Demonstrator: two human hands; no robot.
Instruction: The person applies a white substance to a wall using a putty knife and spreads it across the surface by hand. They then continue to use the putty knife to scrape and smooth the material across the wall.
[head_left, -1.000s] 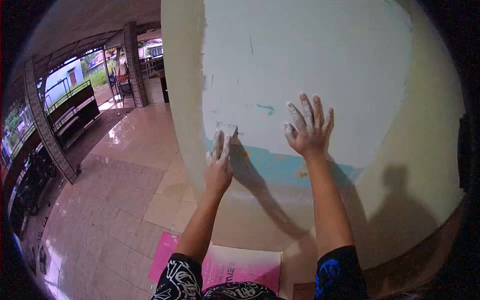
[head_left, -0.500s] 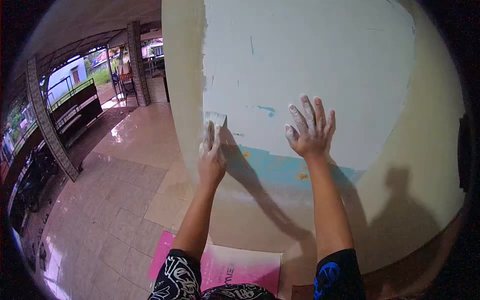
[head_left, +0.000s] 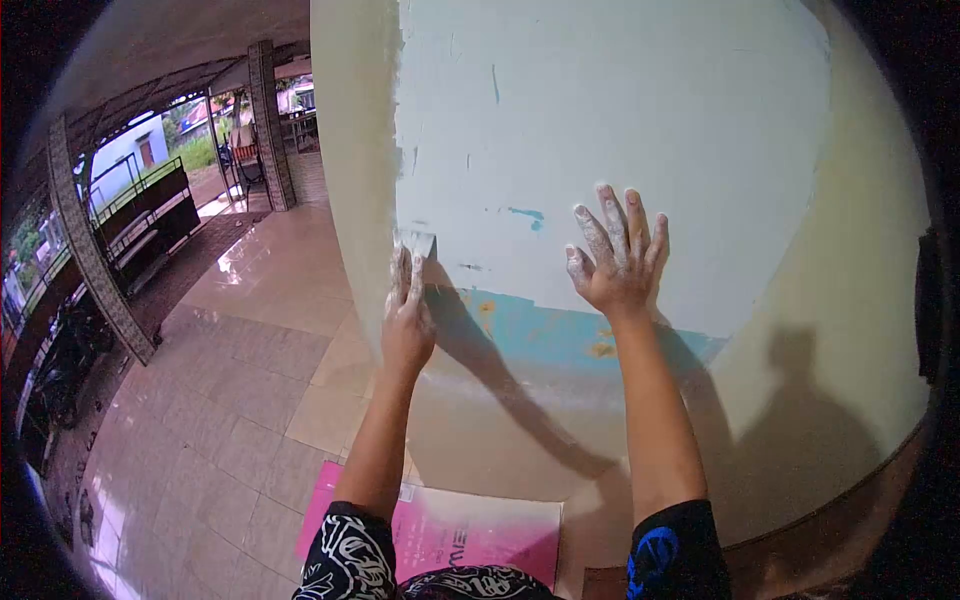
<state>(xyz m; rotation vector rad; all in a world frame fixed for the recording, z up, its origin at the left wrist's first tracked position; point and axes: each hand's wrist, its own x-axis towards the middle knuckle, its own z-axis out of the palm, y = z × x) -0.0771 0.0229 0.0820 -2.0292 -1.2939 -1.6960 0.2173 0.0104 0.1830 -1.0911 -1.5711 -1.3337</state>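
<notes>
My left hand [head_left: 408,310] grips a putty knife [head_left: 419,243], its wide blade against the left border of the white putty patch [head_left: 640,110] on the wall. Fingers cover most of the tool, and its handle is hidden. Farther right, my right hand [head_left: 620,260] lies flat on the white putty with fingers spread, holding nothing. White residue coats the fingers of both hands. Below the putty runs a band of turquoise paint [head_left: 545,330] with orange-brown spots. Small turquoise marks [head_left: 528,215] and thin scratches show in the white area between and above the hands.
Cream-painted wall [head_left: 355,130] surrounds the patch. At its foot lies a pink and white cardboard sheet [head_left: 480,530] on the tiled floor [head_left: 230,400]. Pillars [head_left: 268,125] and a metal gate [head_left: 150,215] stand to the left. My shadow [head_left: 800,400] falls on the wall at right.
My left hand has shifted slightly left and down with the putty knife, nearer the patch's left border. My right hand stays flat at nearly the same place.
</notes>
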